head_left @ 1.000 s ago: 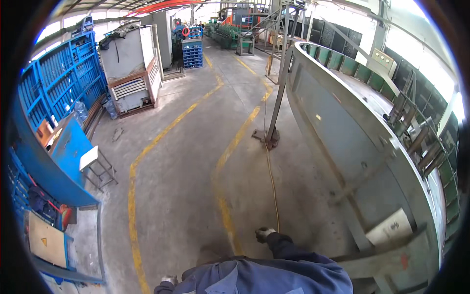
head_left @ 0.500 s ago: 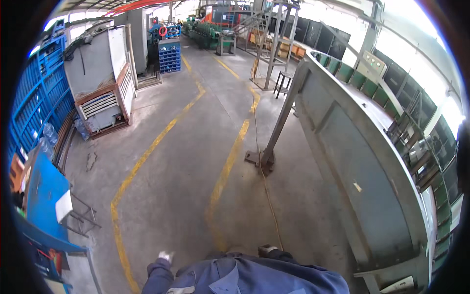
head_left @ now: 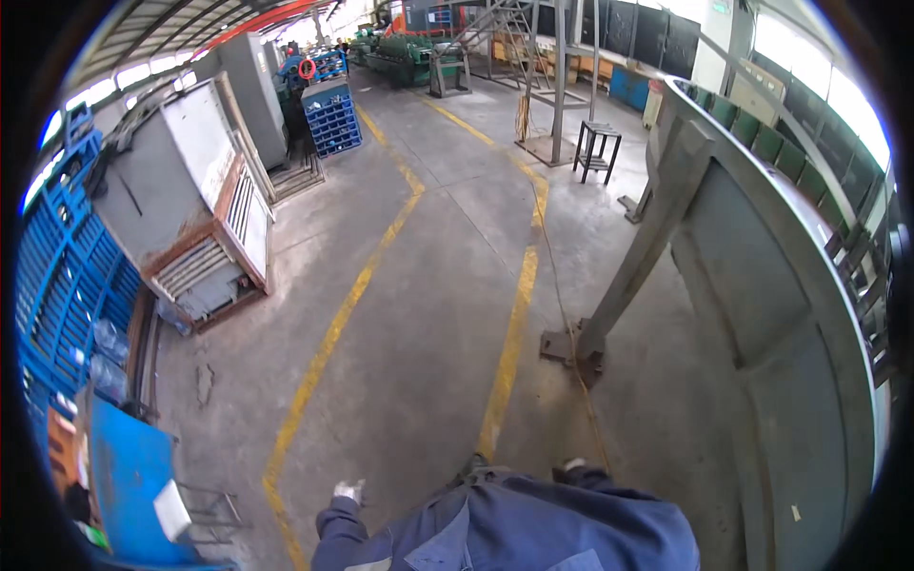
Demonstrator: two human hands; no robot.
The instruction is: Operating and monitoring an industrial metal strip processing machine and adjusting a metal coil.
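Low in the head view, my left hand point(head_left: 349, 491) hangs beside my body in a pale glove. Its fingers look loosely apart, and I see nothing in them. My right hand point(head_left: 574, 465) is on the other side, mostly covered by its dark blue sleeve. Only a small pale part of it shows, so its fingers cannot be made out. Neither hand touches anything that I can see. Nearest to the right hand, a thin cable point(head_left: 592, 419) runs along the concrete floor point(head_left: 409, 352).
Yellow lines point(head_left: 328, 347) edge the walkway ahead. To the right, a steel post point(head_left: 647, 243) on a floor plate braces a long grey metal wall point(head_left: 762, 257). On the left stand a blue table point(head_left: 138, 466), a white-topped stool point(head_left: 172, 511) and a rusty-framed cabinet point(head_left: 167, 205). A dark stool point(head_left: 597, 147) stands farther off.
The view has turned and tilted, and I am farther along the walkway. The post and grey wall now appear farther right. Both hands still hang low at my sides.
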